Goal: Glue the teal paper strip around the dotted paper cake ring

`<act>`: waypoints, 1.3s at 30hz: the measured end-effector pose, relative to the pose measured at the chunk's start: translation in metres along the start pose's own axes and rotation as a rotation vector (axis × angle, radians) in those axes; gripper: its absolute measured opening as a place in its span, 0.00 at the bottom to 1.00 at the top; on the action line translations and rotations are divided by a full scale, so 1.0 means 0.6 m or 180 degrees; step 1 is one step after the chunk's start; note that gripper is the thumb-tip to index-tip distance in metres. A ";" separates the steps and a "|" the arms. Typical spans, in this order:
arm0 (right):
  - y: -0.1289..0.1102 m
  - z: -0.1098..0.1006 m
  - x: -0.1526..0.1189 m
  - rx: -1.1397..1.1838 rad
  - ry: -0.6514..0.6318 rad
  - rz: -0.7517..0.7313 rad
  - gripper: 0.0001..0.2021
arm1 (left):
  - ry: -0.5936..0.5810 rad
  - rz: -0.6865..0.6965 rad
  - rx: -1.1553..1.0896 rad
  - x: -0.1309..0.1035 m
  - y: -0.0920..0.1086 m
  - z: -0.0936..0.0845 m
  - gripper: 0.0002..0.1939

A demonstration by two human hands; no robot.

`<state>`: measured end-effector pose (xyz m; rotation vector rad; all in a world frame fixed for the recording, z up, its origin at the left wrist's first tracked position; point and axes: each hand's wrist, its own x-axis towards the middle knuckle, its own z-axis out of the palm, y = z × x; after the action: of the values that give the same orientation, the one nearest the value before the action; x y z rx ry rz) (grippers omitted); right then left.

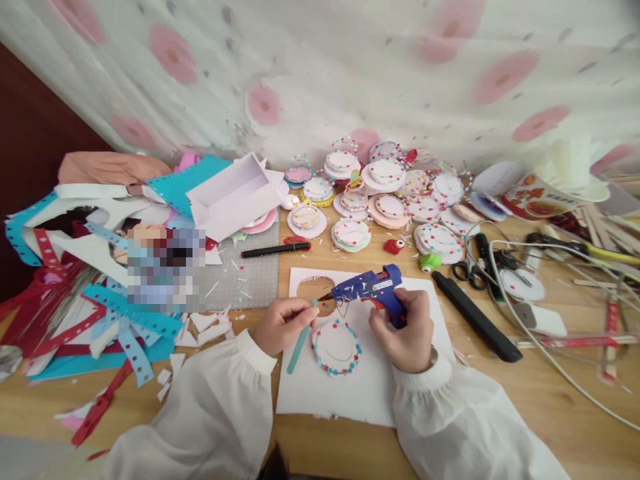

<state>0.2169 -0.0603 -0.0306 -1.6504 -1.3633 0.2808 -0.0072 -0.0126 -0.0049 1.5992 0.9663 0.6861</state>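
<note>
Right hand [407, 333] is gripping a blue glue gun [373, 290] by its handle, fingers closed around it, nozzle pointing left toward the left hand. Left hand [284, 323] is pinching a teal stick [300, 347] between thumb and fingers, closed on its upper end; the stick is slanting down-left over the white paper sheet [360, 393]. The gun tip is sitting just beside the left fingertips, whether touching the stick cannot be told.

A round paper disc [336, 345] with a rim of coloured dots is lying flat on the sheet between both hands, just under the gun. The sheet is lying on the wooden bench [530, 400] and is showing a round cut-out hole [314, 287] at its top left.

Containers: an open white cardboard box [235, 193] is sitting tilted at back left; what is inside cannot be told. A printed paper cup [537, 197] is lying at back right, contents not visible.

A pile of finished decorated discs [385, 200] is crowding the back of the bench. A black marker [275, 250] is lying on the grey cutting mat [250, 273]. Scissors [473, 267] and white cables [525, 320] are lying at right. Blue and red paper strips [115, 313] are heaping at left.
</note>
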 end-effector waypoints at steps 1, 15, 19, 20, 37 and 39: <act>0.000 0.000 0.000 -0.0016 0.0005 0.0002 0.18 | 0.0004 0.0000 -0.0002 0.000 0.000 0.000 0.19; 0.015 -0.010 0.028 -0.1066 0.0099 0.0626 0.23 | -0.0017 -0.0102 -0.0143 0.000 0.006 -0.003 0.19; 0.033 -0.006 0.038 -0.1403 0.0091 0.0082 0.20 | 0.0006 -0.0187 -0.0296 0.000 0.009 -0.005 0.19; 0.037 -0.004 0.039 -0.1481 0.0130 -0.0067 0.20 | 0.0041 -0.0227 -0.0338 -0.001 0.008 -0.005 0.19; -0.130 -0.032 0.047 -0.0583 -0.0590 -0.3309 0.10 | 0.0853 -0.1159 -0.2147 0.017 0.126 0.043 0.15; -0.133 -0.025 0.049 -0.0701 -0.0499 -0.3431 0.08 | 0.0984 -0.1208 -0.2148 0.015 0.133 0.055 0.16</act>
<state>0.1866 -0.0479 0.0491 -0.8520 -2.2430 -0.3942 0.0436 -0.0274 0.0640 0.7087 1.0728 0.8844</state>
